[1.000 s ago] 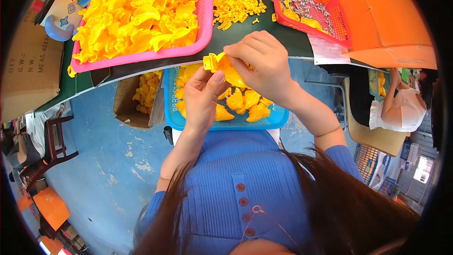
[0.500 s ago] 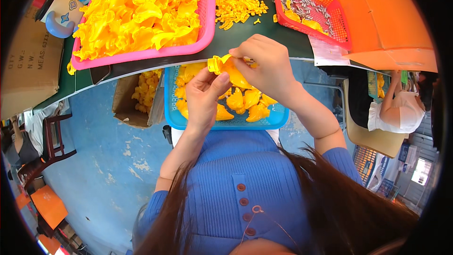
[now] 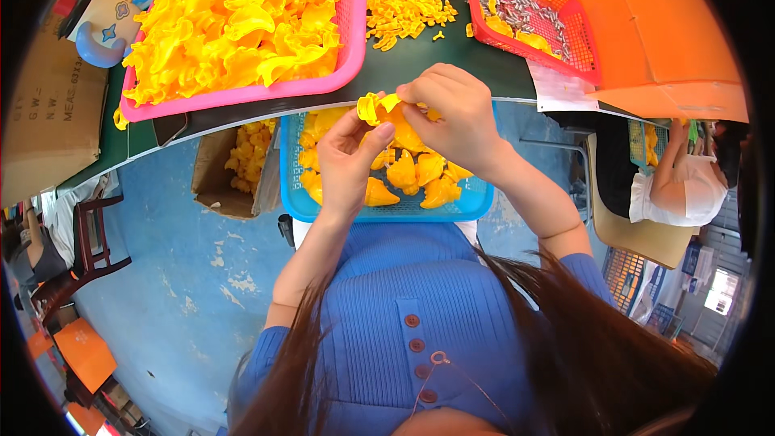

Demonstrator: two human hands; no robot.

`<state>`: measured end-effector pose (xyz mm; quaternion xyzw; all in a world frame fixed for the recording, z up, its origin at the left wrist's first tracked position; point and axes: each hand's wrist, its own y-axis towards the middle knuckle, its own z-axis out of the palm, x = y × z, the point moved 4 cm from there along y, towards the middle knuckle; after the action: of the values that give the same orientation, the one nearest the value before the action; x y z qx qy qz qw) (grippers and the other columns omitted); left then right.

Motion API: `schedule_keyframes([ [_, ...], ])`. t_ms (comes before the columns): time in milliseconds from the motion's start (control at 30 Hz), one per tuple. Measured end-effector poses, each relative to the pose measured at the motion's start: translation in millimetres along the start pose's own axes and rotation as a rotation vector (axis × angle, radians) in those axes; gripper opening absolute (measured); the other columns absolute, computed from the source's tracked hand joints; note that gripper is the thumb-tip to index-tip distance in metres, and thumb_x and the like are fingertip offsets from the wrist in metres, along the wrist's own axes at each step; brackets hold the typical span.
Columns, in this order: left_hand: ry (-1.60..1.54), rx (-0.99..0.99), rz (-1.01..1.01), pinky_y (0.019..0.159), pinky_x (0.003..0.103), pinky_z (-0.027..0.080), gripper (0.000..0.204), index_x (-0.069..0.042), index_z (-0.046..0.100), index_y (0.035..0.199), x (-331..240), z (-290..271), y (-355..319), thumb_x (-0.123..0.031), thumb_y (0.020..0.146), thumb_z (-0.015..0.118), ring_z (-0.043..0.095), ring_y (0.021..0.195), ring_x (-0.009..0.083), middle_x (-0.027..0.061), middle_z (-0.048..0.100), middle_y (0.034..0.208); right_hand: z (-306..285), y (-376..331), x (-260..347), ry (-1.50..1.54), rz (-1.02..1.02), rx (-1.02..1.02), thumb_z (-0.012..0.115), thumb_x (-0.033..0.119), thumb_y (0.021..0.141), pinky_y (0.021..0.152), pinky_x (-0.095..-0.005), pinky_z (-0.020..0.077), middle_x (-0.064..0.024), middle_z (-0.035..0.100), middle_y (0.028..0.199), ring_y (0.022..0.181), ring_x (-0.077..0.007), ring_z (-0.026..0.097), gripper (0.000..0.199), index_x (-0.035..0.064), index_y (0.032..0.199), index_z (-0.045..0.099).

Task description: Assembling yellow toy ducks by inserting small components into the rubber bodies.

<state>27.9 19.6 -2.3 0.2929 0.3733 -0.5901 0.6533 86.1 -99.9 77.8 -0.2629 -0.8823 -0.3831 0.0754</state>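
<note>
Head view shows both hands pinching one yellow piece [image 3: 379,105] just above the blue basket [image 3: 295,186]. Left hand [image 3: 345,157] grips it from below to steady it, while right hand [image 3: 452,117] clasps its top, fingers working the edge. Finished pieces [image 3: 412,173] lie inside the basket; the pink tray [image 3: 242,97] of stock sits beyond.

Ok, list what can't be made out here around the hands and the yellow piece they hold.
- Head view: the yellow piece is half covered by the right hand and left hand; its full shape is hidden.
- The blue basket has its middle blocked by both hands.
- The small grey parts in the red basket are too small to identify.
- The pink basket is cut off by the top edge.
</note>
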Motion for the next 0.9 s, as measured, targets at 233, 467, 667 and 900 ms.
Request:
schedule_keyframes([
  [233, -0.075, -0.02, -0.031, 0.078, 0.021, 0.046, 0.037, 0.001, 0.052, 0.119, 1.3, 0.5, 0.1, -0.009, 0.084, 0.061, 0.056, 0.09, 0.0077, 0.0037, 0.059, 0.103, -7.6, 3.4, 2.2, 0.072, 0.052, -0.043, 0.067, -0.006, 0.059, 0.053, -0.0301, 0.0457, -0.0076, 0.057, 0.066, 0.062, -0.0224, 0.057, 0.018, 0.0018, 0.073, 0.058],
  [467, -0.119, -0.015, -0.027, 0.077, 0.022, 0.048, 0.034, 0.0, 0.051, 0.116, -0.1, 2.5, -2.3, -0.01, 0.085, 0.06, 0.056, 0.09, 0.0079, 0.0045, 0.059, 0.104, -3.5, 5.0, 3.7, 0.024, 0.021, -0.012, 0.066, -0.007, 0.06, 0.053, -0.0306, 0.0457, -0.0078, 0.057, 0.066, 0.062, -0.0223, 0.057, 0.018, 0.0018, 0.073, 0.058],
  [667, -0.115, -0.014, -0.036, 0.075, 0.022, 0.046, 0.033, 0.0, 0.051, 0.115, -1.6, 2.7, -1.5, -0.01, 0.085, 0.059, 0.055, 0.088, 0.0072, 0.0048, 0.059, 0.105, -9.0, 7.3, 3.1, 0.074, 0.066, -0.052, 0.066, -0.007, 0.059, 0.053, -0.0308, 0.0456, -0.0077, 0.057, 0.065, 0.063, -0.0221, 0.057, 0.017, 0.0013, 0.073, 0.059],
  [900, -0.129, -0.012, -0.025, 0.075, 0.022, 0.046, 0.032, 0.0, 0.051, 0.115, -2.2, 3.0, -0.7, -0.01, 0.086, 0.058, 0.055, 0.085, 0.0069, 0.0054, 0.059, 0.103, -2.7, 6.7, 0.9, 0.06, 0.057, -0.019, 0.066, -0.006, 0.06, 0.054, -0.0307, 0.0458, -0.0081, 0.057, 0.065, 0.063, -0.0225, 0.057, 0.016, 0.0011, 0.072, 0.058],
])
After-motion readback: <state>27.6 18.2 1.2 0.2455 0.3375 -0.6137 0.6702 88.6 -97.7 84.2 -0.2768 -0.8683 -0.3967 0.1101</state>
